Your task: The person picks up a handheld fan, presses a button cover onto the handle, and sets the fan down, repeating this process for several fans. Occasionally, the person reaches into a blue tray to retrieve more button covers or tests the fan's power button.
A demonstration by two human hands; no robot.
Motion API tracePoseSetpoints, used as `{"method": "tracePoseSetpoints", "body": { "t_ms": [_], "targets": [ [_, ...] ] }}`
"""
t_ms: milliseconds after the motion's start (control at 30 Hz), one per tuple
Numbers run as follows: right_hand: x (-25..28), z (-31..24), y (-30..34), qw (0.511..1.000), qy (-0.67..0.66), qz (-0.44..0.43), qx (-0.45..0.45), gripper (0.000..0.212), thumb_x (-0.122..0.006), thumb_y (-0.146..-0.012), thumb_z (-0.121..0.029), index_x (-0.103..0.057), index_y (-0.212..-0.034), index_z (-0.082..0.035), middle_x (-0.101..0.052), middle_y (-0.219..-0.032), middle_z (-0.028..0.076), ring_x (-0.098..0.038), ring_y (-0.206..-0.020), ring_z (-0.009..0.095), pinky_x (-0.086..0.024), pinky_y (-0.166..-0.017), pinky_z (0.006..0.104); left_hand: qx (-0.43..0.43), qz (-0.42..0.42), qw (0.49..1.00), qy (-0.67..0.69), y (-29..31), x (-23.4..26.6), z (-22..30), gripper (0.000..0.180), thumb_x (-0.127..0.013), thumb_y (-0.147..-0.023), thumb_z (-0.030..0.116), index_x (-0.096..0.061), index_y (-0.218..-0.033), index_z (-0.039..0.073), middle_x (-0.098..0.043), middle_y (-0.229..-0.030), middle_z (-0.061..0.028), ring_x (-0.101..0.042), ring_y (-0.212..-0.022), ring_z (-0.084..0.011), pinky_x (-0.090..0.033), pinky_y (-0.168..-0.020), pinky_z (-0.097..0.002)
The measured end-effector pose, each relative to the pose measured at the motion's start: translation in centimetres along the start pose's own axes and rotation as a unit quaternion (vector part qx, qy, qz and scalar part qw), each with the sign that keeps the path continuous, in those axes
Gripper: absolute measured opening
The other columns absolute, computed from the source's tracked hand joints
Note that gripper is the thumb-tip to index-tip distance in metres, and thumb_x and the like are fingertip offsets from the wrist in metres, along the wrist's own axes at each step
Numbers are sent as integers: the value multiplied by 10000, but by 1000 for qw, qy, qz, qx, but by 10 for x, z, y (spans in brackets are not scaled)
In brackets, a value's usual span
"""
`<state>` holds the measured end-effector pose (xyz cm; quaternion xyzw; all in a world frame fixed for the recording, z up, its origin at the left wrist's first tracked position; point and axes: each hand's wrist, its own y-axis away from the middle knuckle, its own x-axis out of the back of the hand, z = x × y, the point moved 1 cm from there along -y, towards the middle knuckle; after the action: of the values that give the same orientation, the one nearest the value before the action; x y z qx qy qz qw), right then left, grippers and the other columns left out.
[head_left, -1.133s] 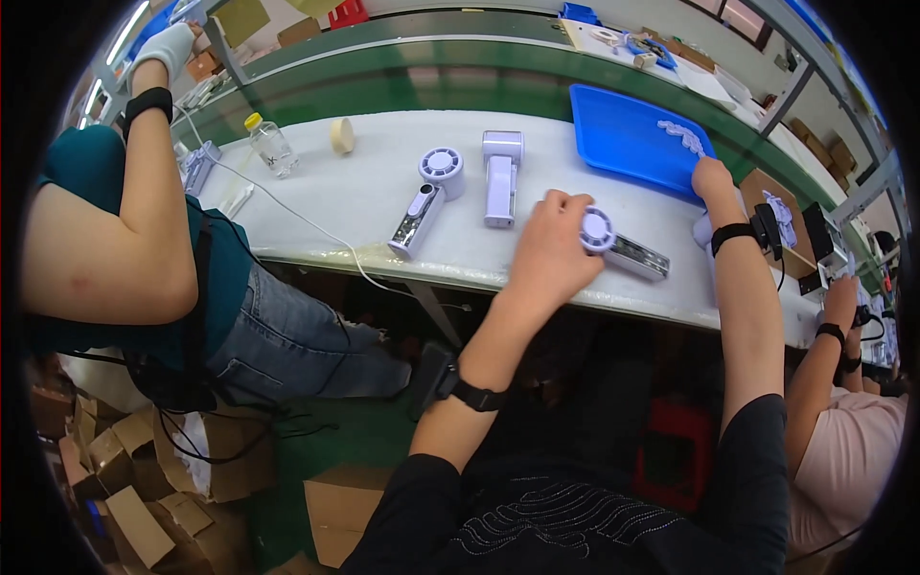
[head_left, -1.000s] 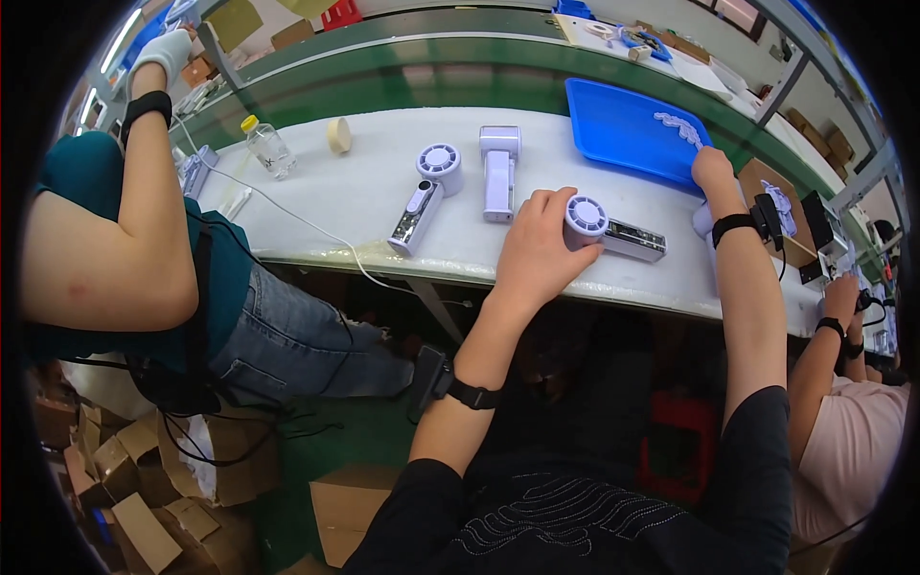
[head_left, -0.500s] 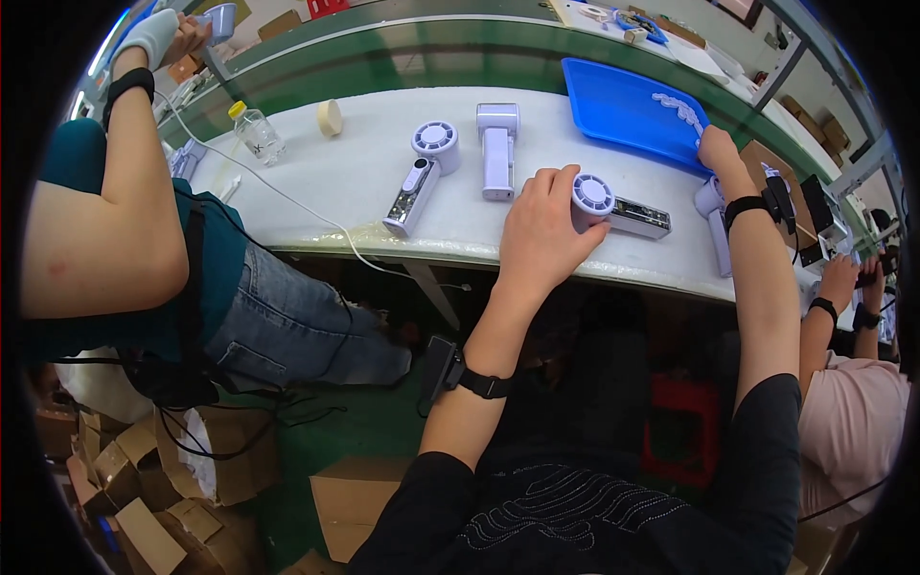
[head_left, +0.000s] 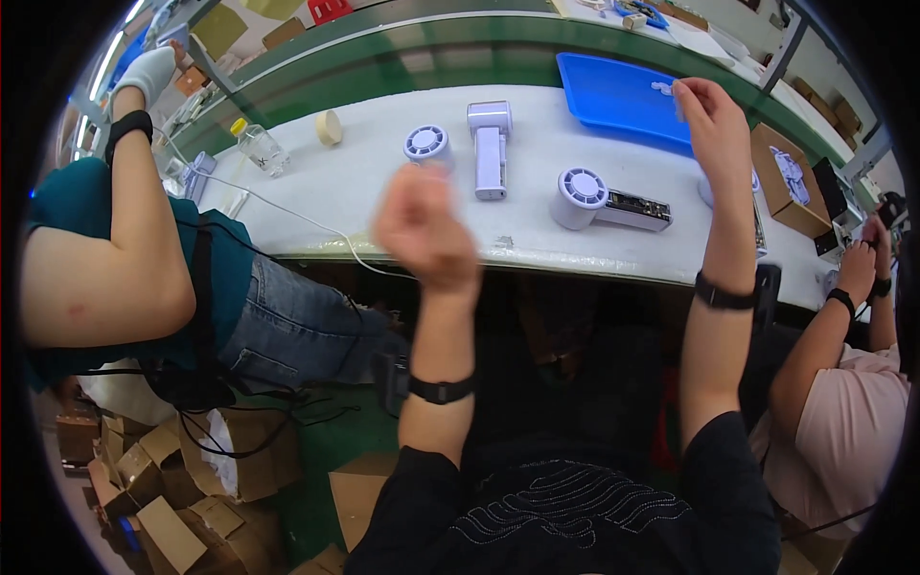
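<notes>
My right hand (head_left: 717, 129) is raised at the right part of the blue tray (head_left: 609, 110), thumb and fingers pinched on a small translucent white piece (head_left: 681, 107). More whitish pieces (head_left: 661, 88) lie in the tray beside the fingertips. My left hand (head_left: 426, 230) is smeared by motion and covers the handle of a lilac handheld fan (head_left: 426, 144); whether it touches it cannot be told. A second lilac fan (head_left: 491, 158) lies in the middle. Another fan (head_left: 580, 198) sits to the right, its handle open on a circuit board (head_left: 640, 204). One more is partly behind my right forearm.
A clear bottle with a yellow cap (head_left: 259, 149), a cream tape roll (head_left: 328, 127) and a white cable (head_left: 297, 203) are on the table's left. An open cardboard box (head_left: 791, 182) with lilac parts stands right. Co-workers are on both sides.
My left hand has let go of the right-hand fan and moved left over the leftmost one. My right hand has come left and lifted, with a small translucent piece in its fingers.
</notes>
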<state>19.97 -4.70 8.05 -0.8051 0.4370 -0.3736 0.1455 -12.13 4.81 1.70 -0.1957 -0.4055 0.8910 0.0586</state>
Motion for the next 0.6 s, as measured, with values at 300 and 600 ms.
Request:
{"method": "tracePoseSetpoints", "body": {
  "t_ms": [300, 600],
  "targets": [
    [-11, 17, 130, 965, -236, 117, -11, 213, -673, -1057, -104, -703, -1195, 56, -762, -1152, 114, -693, -1023, 137, -533, -948, 271, 297, -157, 864, -375, -72, 76, -9, 346, -711, -963, 291, -751, -988, -52, -707, -824, -77, -590, -754, -133, -461, -662, -274],
    [-7, 49, 137, 952, -288, 80, -66, 219, -627, -1081, -98, -677, -1227, 58, -755, -1191, 149, -704, -1102, 174, -535, -1007, 306, 484, -203, 793, -309, -59, 93, -12, 461, -814, -916, 358, -782, -1180, -19, -736, -916, -49, -618, -787, -122, -475, -673, -271]
  ]
}}
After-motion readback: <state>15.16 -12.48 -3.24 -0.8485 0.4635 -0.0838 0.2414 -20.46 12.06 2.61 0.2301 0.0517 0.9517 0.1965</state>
